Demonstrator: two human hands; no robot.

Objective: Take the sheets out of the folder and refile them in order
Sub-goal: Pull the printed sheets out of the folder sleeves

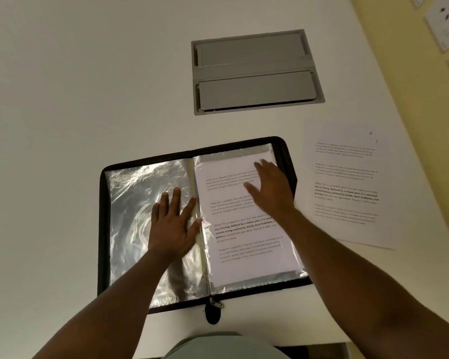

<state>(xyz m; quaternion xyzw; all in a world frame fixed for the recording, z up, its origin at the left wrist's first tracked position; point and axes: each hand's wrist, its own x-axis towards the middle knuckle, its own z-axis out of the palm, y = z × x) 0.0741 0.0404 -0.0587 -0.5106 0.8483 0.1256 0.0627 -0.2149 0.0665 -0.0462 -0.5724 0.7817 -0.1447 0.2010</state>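
Folder [109, 229] open, spine running away.

A big white table [88, 86] has a grey lid [257, 72] set in it. The wall [405, 73] is yellow.

Left hand [173, 224] flat, fingers spread, right hand [272, 189] flat, palm down

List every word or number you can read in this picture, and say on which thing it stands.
"Village life is a peaceful, close-knit" – sheet in the folder's right sleeve, opening its paragraphs.
"way of living. Defined by a slower pace" – bold lines on that sheet.
"around strong community bonds, local traditions" – bold lines on the loose sheet on the table.
"4" – handwritten, top of the loose sheet; a fainter mark below it is unreadable.
Remaining small print: too blurred.
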